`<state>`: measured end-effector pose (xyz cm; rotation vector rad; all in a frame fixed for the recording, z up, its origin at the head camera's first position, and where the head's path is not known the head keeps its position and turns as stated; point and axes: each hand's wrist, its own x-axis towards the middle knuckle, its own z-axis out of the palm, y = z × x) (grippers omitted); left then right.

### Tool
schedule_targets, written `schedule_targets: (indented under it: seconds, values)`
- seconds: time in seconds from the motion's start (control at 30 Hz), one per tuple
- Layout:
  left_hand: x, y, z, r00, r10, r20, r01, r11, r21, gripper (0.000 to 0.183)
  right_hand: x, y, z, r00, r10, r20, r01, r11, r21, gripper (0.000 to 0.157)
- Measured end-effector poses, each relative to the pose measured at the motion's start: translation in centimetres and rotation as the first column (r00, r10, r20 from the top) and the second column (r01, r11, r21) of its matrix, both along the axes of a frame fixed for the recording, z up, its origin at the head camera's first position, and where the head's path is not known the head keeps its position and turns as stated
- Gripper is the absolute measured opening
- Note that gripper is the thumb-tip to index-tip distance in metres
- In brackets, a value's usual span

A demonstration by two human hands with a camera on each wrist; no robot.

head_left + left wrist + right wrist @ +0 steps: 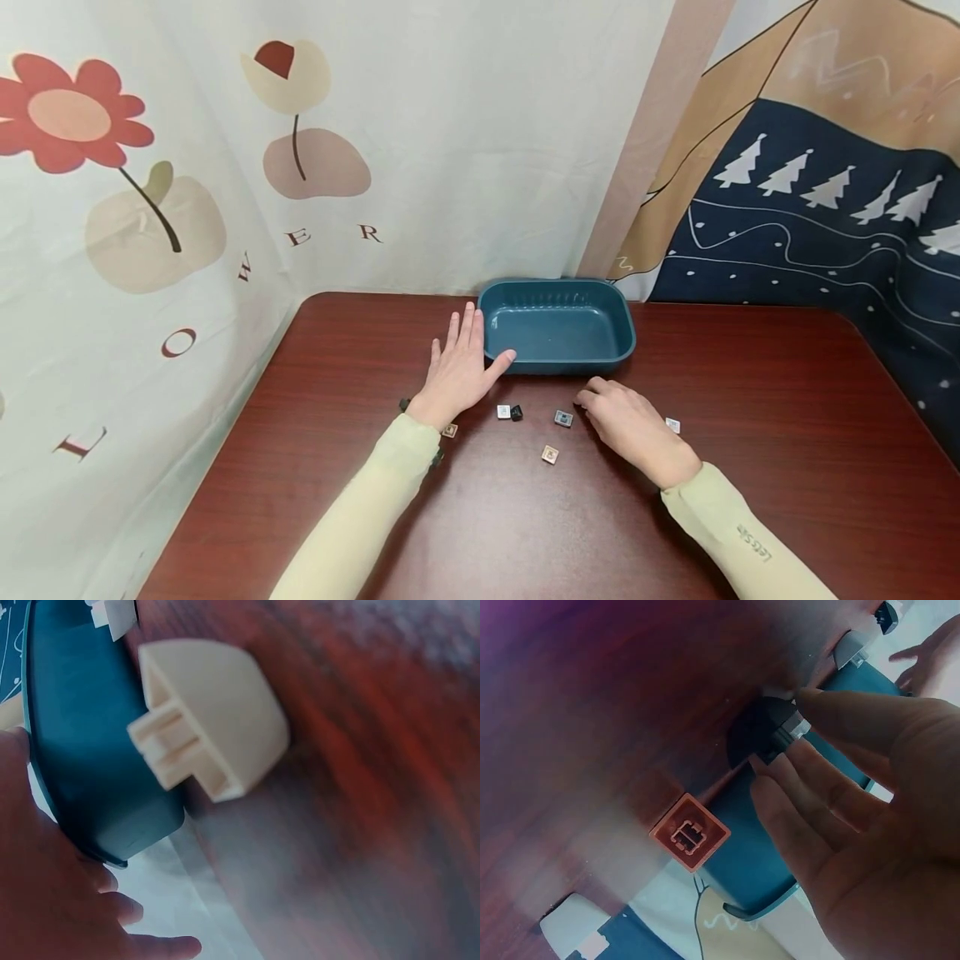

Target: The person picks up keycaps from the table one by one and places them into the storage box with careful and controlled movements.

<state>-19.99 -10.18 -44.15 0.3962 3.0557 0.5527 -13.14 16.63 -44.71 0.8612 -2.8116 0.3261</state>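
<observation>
Keycaps point(550, 455), small square plastic caps in white, black, grey and beige, are lying scattered at the centre of the head view, just below a teal rounded-rectangular plastic tray point(558, 367) on the dark red-brown wooden table point(750, 375). At centre left, the left hand point(459, 375) is spreading its fingers along the tray's left end, thumb over the near rim, apparently touching it. Right of centre, the right hand point(630, 425) is hovering with bent fingers just beside the grey keycap point(563, 418); whether it is pinching a keycap, I cannot tell.

Working well here is probably calling for a low, level approach, with thumb and forefinger meeting on opposite side walls, since pressing one edge could be tipping or skidding so light a piece. Leaving the left hand steady is likely helping the tray stay put.

The right wrist view is showing what the head view is hiding behind the knuckles: a dark keycap point(761, 731) sitting by the fingertips near the centre and, lower left of it, an orange-brown keycap point(690, 832) turning its hollow underside to the camera. At upper centre, the left wrist view is revealing a cream keycap point(225, 705) with its stem socket exposed.
</observation>
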Motion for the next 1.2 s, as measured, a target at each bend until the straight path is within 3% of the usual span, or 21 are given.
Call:
schedule_targets:
  seconds: [0.17,0.47,0.73,0.97,1.2]
  values:
    - [-0.1,0.0,0.0,1.0,-0.007,-0.011,0.007,1.0,-0.009,0.099,-0.1,0.3,0.1,1.0,0.025,0.01,-0.024,0.999,-0.029,0.016]
    - [-0.1,0.0,0.1,1.0,-0.011,0.002,0.011,0.999,-0.03,0.099,0.2,1.5,1.4,0.998,0.055,0.021,-0.05,0.984,-0.172,0.023]
    - [-0.2,0.0,0.0,1.0,-0.011,-0.003,0.011,0.999,-0.046,0.098,0.3,1.8,3.1,0.997,0.027,-0.07,-0.042,0.972,-0.232,0.023]
    - [-0.2,0.0,0.0,1.0,-0.008,0.008,0.008,1.0,-0.029,0.098,-0.7,1.6,4.2,0.989,-0.021,-0.144,-0.02,0.96,-0.279,0.023]
    - [-0.1,0.0,0.0,1.0,-0.007,-0.009,0.007,1.0,-0.029,0.098,-1.9,1.2,4.8,0.991,-0.066,-0.118,0.025,0.946,-0.322,0.023]
